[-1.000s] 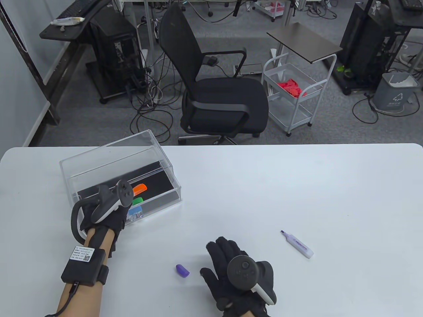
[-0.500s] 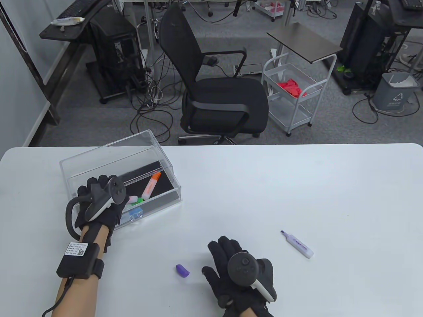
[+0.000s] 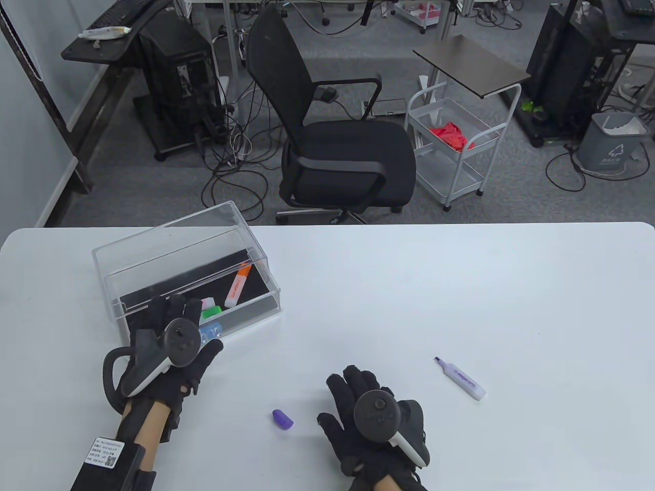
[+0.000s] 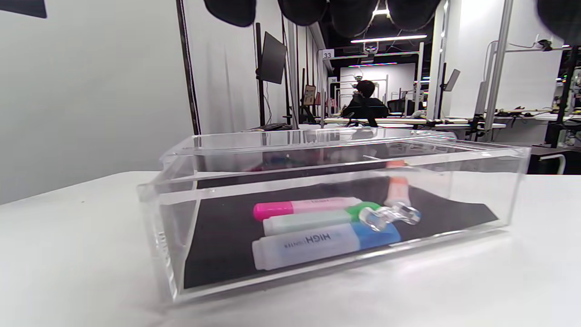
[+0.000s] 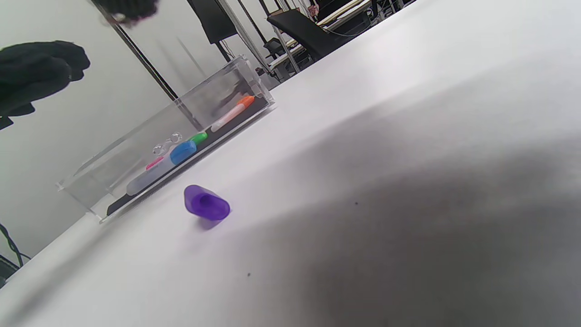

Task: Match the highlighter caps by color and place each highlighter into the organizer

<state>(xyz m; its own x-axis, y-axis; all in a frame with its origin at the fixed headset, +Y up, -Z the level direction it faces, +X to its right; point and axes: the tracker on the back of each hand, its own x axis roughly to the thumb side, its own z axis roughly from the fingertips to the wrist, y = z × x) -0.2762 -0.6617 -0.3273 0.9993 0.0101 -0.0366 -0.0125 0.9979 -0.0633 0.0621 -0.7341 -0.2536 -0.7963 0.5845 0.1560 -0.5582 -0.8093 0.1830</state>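
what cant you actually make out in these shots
- Pink highlighter: table view, mostly hidden behind the left hand.
- Purple highlighter: its label print is too small to read in the table view; absent from both wrist views.
- Right hand: palm and fingertips' undersides hidden in the table view; out of frame in its wrist view.

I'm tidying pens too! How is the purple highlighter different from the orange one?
The purple highlighter lies on the bare table; the orange highlighter lies inside the clear organizer. Purple has no cap on, its tip showing; orange is capped. Both have pale bodies.
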